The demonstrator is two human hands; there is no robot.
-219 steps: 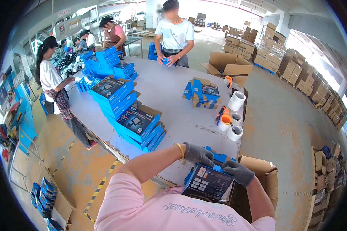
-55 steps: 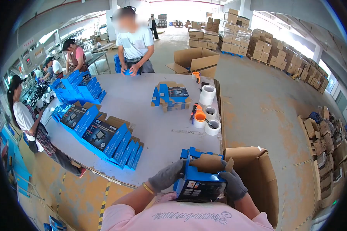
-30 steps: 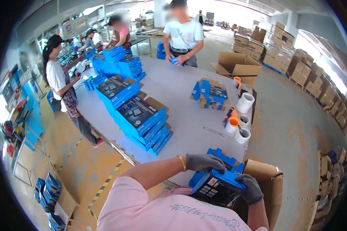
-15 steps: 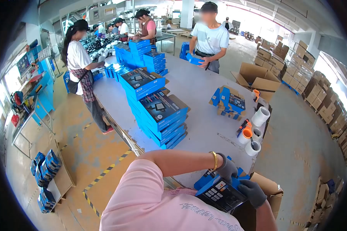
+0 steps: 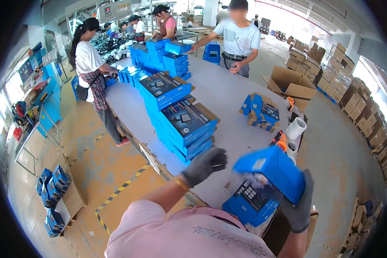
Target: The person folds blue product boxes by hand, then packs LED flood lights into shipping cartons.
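Left hand (image 5: 203, 165) was empty, gloved fingers spread loose over the surface (image 5: 228, 92) near the blue stack (image 5: 182, 124). Right hand (image 5: 300, 206) gripped a blue box (image 5: 271, 170), lifted above another box (image 5: 253, 202) by the carton.

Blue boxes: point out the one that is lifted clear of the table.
It is the blue box gripped in the right hand, raised and tilted above another box below it. All other blue boxes rest stacked on the table.

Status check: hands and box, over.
Right hand grips blue box, lifted. Left hand open, free above table. Second box beneath; nothing blocking.
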